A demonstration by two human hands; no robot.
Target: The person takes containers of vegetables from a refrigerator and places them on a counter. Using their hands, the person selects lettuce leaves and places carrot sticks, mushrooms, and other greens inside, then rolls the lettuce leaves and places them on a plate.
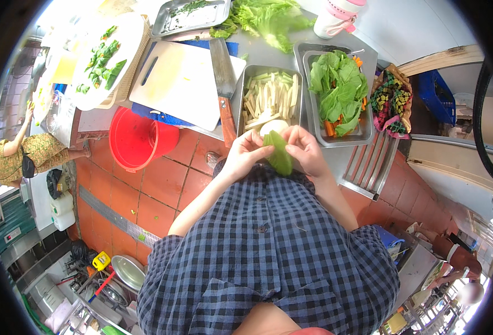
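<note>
Just in front of my body I hold a green leaf (280, 155) with both hands. My left hand (245, 153) pinches its left edge, and my right hand (307, 152) pinches the right edge. A pale rounded piece (274, 127) shows right behind the leaf; I cannot tell whether it joins it. Beyond my fingers, a metal tray (249, 71) holds pale green vegetable sticks (269, 96). On its right, another metal tray (317, 137) carries green leaves (338, 84) over orange carrot pieces (329, 128). A cleaver (222, 70) with a wooden handle rests left of the sticks.
A white cutting board (182, 84) lies on a blue one. Lettuce (266, 22) and a white-and-pink tumbler (338, 19) stand at the back. Below the table's left edge is a red bucket (140, 139). Another person (34, 153) works at the far left.
</note>
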